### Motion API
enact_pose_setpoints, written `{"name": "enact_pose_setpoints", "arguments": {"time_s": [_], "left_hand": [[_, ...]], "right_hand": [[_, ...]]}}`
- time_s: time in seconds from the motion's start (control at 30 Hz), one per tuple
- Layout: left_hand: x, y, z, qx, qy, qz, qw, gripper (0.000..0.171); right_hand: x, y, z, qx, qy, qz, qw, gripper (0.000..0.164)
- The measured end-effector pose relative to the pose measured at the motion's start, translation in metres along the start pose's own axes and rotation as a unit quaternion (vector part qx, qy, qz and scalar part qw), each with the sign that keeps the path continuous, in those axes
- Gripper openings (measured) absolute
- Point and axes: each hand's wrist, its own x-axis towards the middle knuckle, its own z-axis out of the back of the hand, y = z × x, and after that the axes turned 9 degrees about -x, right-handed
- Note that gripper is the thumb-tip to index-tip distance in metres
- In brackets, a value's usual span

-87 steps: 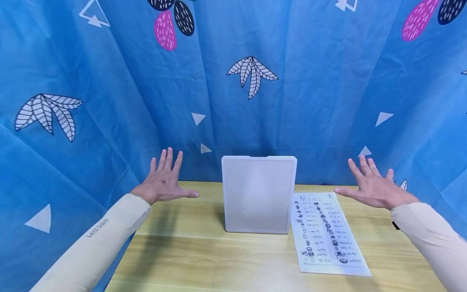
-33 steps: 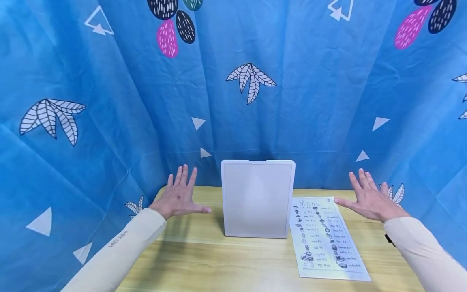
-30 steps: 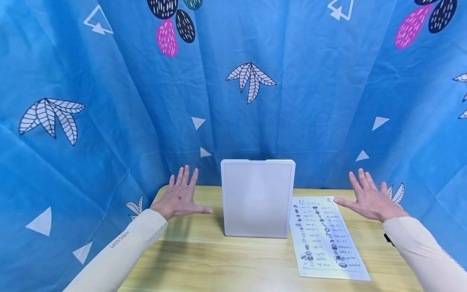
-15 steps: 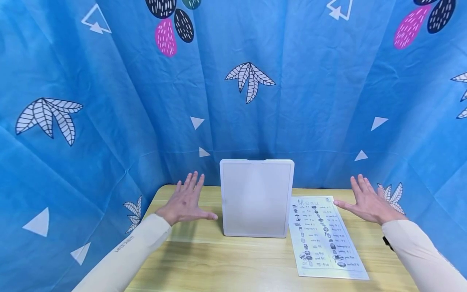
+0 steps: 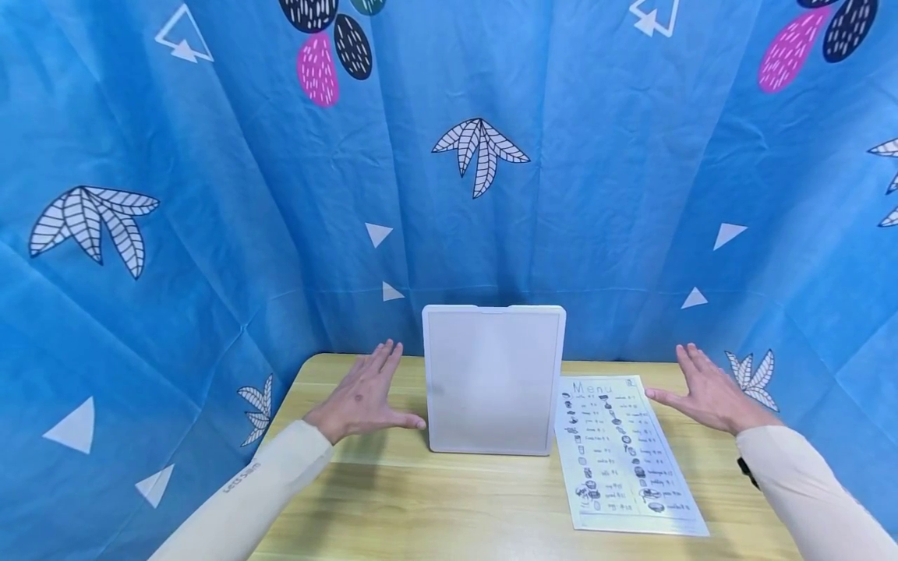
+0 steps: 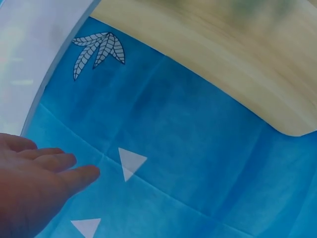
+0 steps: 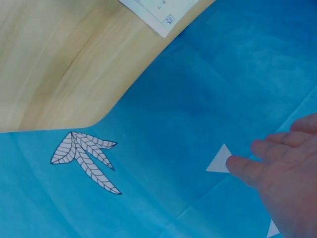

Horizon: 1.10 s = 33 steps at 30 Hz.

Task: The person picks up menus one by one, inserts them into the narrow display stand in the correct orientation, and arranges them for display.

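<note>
Left hand [image 5: 362, 396] sits closer to the upright white panel [image 5: 494, 380] than before, fingers extended, empty. Right hand [image 5: 710, 395] hovers near the menu sheet [image 5: 627, 460], fingers likewise extended, empty.

Behind the desk [image 5: 435, 506], a blue cloth [image 5: 603, 195]. Falls in soft vertical folds, turns a corner at each side and shows a faint horizontal crease low down. Printed at top left of the head view, and again at top right, drop-shaped petals [image 5: 318, 70] in pink and black with pale dashes; left of each group, a white outlined triangle [image 5: 185, 52]. Near the middle, a leaf cluster [image 5: 481, 156], white with dark veins; others toward both side edges and low beside the far corners. Scattered between, plain white triangles [image 5: 377, 234]. Underneath, pale yellow wood grain, rounded at the corners.
</note>
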Motion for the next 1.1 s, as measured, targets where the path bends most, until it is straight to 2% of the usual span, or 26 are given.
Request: {"name": "enact_pose_setpoints", "arguments": {"time_s": [0.27,0.73,0.87,1.1], "left_hand": [[0.0,-0.005,-0.007,-0.019,-0.014,-0.012,0.9997,0.132],[0.0,-0.015,-0.017,-0.062,-0.014,-0.007,0.9979,0.125],[-0.001,-0.019,-0.021,-0.09,-0.011,0.004,0.9959,0.126],[-0.001,-0.023,-0.033,-0.145,-0.023,-0.011,0.9891,0.123]], "right_hand": [[0.0,-0.002,-0.005,0.007,0.0,-0.001,1.0,0.111],[-0.004,-0.009,-0.017,0.031,0.001,-0.016,0.999,0.111],[-0.005,-0.011,-0.021,0.038,0.011,-0.022,0.999,0.112],[-0.005,-0.016,-0.026,0.06,0.016,-0.021,0.998,0.112]]}}
